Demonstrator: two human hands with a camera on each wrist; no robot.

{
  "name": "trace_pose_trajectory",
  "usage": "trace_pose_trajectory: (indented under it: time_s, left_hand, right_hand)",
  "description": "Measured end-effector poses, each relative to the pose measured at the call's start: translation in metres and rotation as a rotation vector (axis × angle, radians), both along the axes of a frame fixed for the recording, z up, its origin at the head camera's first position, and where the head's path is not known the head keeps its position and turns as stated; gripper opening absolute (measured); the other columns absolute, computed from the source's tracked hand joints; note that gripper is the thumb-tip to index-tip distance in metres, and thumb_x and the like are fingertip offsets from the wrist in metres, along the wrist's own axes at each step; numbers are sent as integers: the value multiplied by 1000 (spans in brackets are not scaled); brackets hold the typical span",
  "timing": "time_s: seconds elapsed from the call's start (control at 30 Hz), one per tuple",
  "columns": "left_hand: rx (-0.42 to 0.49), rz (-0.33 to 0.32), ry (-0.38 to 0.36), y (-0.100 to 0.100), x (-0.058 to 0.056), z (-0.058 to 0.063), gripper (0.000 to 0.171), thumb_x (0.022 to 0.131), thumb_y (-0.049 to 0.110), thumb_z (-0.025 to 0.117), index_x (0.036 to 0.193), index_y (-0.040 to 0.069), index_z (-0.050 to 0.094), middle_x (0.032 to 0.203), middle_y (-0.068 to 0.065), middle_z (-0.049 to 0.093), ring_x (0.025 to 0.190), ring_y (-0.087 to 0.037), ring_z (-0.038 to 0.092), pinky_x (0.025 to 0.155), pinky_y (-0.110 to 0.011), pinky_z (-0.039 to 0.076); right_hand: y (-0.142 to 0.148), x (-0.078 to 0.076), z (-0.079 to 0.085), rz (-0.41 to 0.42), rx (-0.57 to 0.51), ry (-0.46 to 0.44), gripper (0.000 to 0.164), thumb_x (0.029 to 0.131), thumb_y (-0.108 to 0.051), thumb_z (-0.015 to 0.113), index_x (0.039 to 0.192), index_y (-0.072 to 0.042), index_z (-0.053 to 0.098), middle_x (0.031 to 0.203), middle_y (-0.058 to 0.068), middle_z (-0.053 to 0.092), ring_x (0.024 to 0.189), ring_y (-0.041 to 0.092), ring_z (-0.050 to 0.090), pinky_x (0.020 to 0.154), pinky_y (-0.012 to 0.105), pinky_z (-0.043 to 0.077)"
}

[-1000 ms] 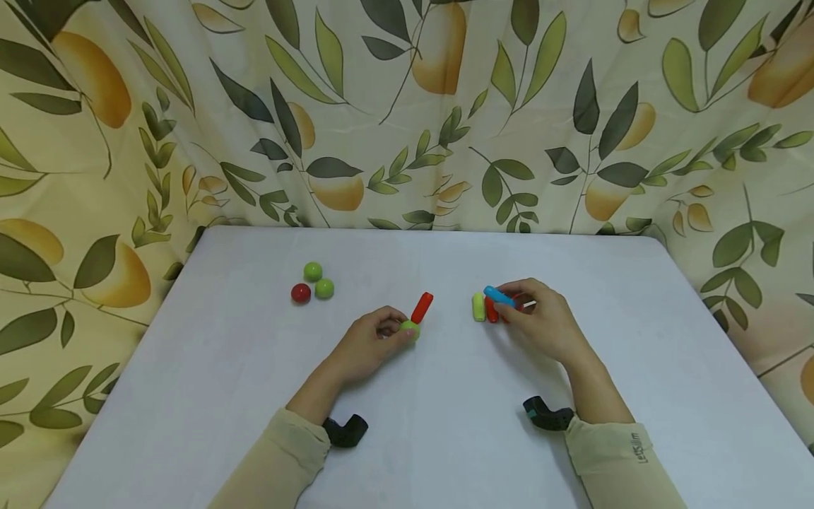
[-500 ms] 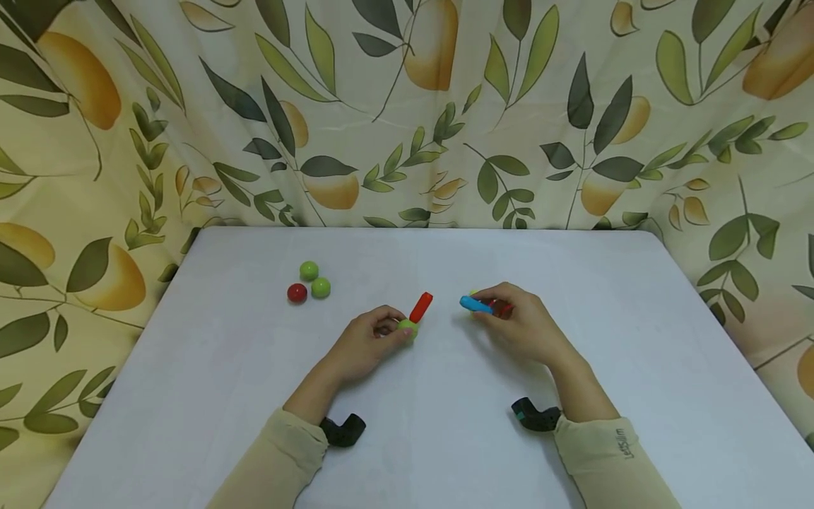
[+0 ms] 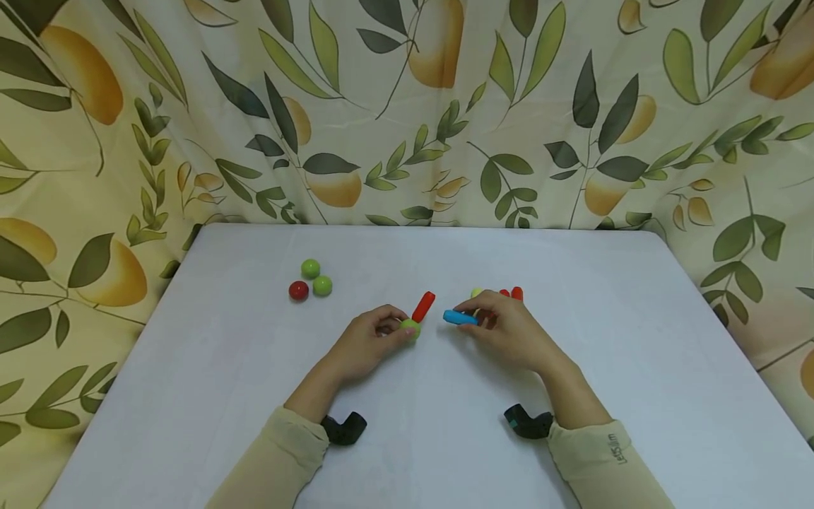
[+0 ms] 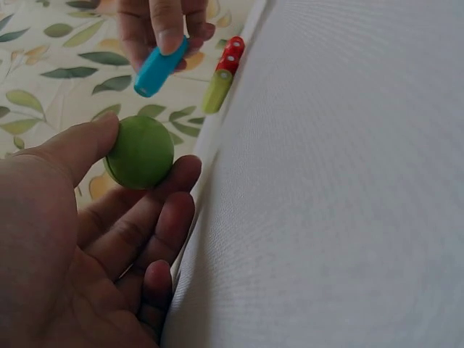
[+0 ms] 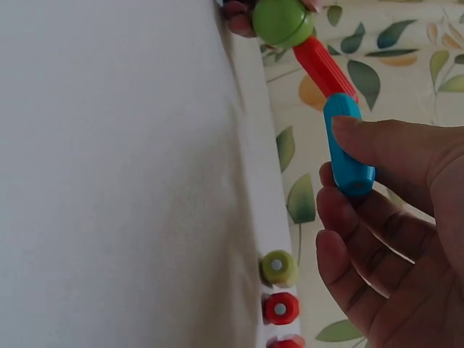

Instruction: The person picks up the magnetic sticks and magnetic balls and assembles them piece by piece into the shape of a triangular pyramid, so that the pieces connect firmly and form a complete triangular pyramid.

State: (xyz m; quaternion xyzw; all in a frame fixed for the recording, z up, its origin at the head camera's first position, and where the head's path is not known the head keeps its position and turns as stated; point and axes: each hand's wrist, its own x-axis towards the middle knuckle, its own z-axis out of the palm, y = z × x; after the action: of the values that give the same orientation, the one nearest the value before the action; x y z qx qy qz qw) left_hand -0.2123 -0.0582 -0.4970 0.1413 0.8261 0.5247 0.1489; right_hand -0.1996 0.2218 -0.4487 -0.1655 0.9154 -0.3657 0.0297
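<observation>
My left hand (image 3: pixel 365 346) pinches a green ball (image 4: pixel 140 152) between thumb and fingers. From that ball a short red stick (image 3: pixel 423 307) points up and away, joined to it as far as I can see. My right hand (image 3: pixel 515 336) pinches a blue stick (image 5: pixel 349 145), its free end aimed left. In the head view a small gap parts the blue stick from the red one; in the right wrist view they overlap. Behind the right hand lie a yellow-green stick (image 5: pixel 279 267) and two red sticks (image 3: pixel 517 293), partly hidden by it.
On the white table (image 3: pixel 407 438), back left, sit a red ball (image 3: pixel 298 290) and two green balls (image 3: pixel 322 285) close together. A curtain with a leaf and fruit print (image 3: pixel 407 113) hangs behind the table's far edge.
My right hand has carried the blue stick left and nearer to me, away from the sticks on the table, toward the red stick. My left hand has stayed almost still.
</observation>
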Motion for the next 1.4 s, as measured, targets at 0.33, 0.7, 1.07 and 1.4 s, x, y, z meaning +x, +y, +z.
trace_pose_trajectory:
  time_s: [0.33, 0.7, 1.07, 1.4]
  left_hand:
    - [-4, -26, -2, -1, -2, 0, 23, 96, 47, 72, 113, 31, 70, 97, 10, 73, 99, -13, 65, 94, -39, 49]
    - [0, -37, -16, -1, 1, 1, 24, 96, 46, 72, 114, 30, 70, 96, 10, 76, 97, -14, 65, 92, -39, 48]
    - [1, -39, -14, 0, 0, 1, 24, 96, 45, 72, 114, 29, 70, 95, 9, 76, 97, -14, 64, 92, -38, 48]
    - [-16, -63, -1, 1, 1, 3, 22, 98, 43, 71, 115, 29, 70, 96, 11, 75, 98, -13, 65, 94, -40, 48]
  right_hand:
    - [-11, 3, -3, 63, -15, -46, 27, 91, -15, 81, 117, -20, 76, 97, -7, 68, 86, 13, 63, 76, 26, 54]
    - [-20, 5, -10, 120, -28, -50, 26, 90, -16, 82, 114, -23, 76, 104, -9, 71, 89, 11, 62, 79, 25, 54]
    - [-22, 6, -8, 119, -12, -59, 27, 90, -13, 82, 114, -21, 76, 105, -9, 70, 91, 11, 62, 77, 25, 55]
    - [-20, 7, -10, 125, -17, -68, 27, 90, -15, 82, 115, -21, 76, 105, -8, 70, 91, 11, 62, 78, 26, 55]
